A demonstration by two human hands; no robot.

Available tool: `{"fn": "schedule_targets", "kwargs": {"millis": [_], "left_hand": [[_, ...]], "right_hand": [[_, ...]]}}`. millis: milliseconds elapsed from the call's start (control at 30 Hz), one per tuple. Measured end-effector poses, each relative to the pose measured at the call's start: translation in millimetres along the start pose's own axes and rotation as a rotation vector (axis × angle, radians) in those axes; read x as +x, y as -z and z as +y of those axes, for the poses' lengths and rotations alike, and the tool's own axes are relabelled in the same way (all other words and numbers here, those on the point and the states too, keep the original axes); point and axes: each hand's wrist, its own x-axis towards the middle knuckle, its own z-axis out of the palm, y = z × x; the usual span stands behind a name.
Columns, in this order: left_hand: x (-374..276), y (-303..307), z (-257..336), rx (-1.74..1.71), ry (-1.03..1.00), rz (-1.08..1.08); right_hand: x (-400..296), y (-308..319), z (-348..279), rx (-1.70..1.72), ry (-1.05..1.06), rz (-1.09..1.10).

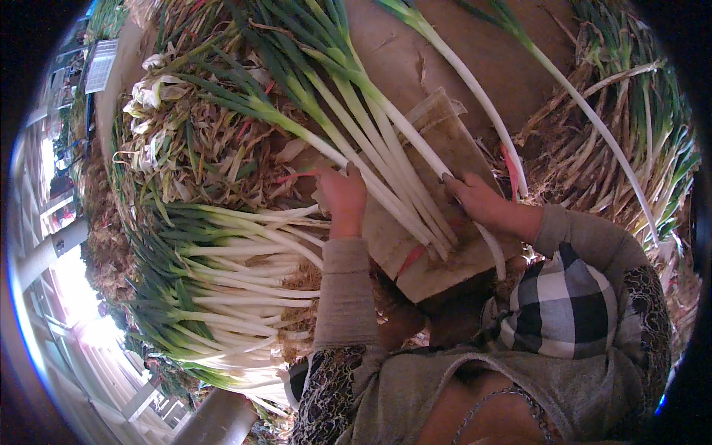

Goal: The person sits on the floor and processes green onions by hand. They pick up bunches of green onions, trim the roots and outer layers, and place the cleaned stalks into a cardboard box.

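Several long green onions [389, 161] lie side by side on a worn board [445, 128] before me, white ends toward me and green leaves pointing away. My left hand [344, 194] rests at the left edge of this bundle, its thumb and fingers around the shaft of the leftmost onion, with a red strip [297, 176] by its fingers. At the bundle's right, my right hand [477, 203] grips the white shaft of one green onion [420, 142], whose lower end curves out below the hand. Another red strip [410, 260] lies near the root ends.
A large pile of cleaned green onions [239, 300] lies at the left, below a heap of dry peelings [217, 150]. Two single onions [484, 100] lie at the upper right, one near a red strip [509, 169]. Untrimmed onions with roots [617, 139] are piled at the far right.
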Motion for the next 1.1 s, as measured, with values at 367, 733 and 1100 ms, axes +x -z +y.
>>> {"fn": "schedule_targets", "kwargs": {"millis": [367, 733, 1100], "left_hand": [[-5, -15, 83, -0.834, 0.294, -0.466], [-34, -22, -13, -0.198, 0.244, -0.438], [-77, -21, -20, -0.22, 0.392, -0.778]], "right_hand": [[-2, -13, 3, -0.004, 0.356, 0.176], [-9, -1, -27, -0.175, 0.649, 0.209], [5, -7, -27, -0.222, 0.705, 0.227]]}}
